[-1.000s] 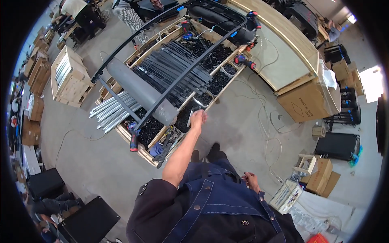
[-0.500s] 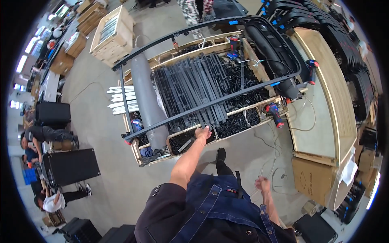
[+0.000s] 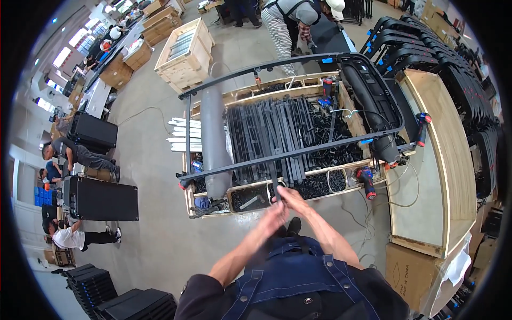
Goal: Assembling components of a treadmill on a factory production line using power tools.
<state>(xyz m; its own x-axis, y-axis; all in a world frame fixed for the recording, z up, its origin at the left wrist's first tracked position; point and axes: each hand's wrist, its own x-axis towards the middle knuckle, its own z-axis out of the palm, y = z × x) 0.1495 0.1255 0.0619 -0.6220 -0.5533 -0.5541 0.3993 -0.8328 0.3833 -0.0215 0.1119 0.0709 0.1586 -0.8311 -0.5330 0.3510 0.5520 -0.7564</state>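
Observation:
My right hand [image 3: 290, 198] is closed around the near end of a dark metal bar [image 3: 276, 184], which projects toward me from a stack of dark bars [image 3: 256, 133]. Smeared by motion, my left hand [image 3: 273, 217] is just below and beside the right one; its fingers cannot be made out. A large black rectangular frame [image 3: 282, 155] lies over the wooden workbench box [image 3: 341, 189], its near rail passing beyond my hands. Below that rail, wooden compartments hold small black parts [image 3: 314, 185].
Cordless drills [image 3: 366, 181] hang or lie along the bench, one more at the right [image 3: 422, 128]. A grey padded roller [image 3: 213, 138] crosses the bench's left side. Wooden crate [image 3: 186, 53], cardboard box [image 3: 408, 272] and stacked black frames [image 3: 448, 80] stand around. Co-workers [image 3: 301, 21] work beyond.
My right hand has come up from the lower right to the bar. My left hand has drawn back toward me from the stack's near edge. The bar now projects nearer to me. The view has shifted.

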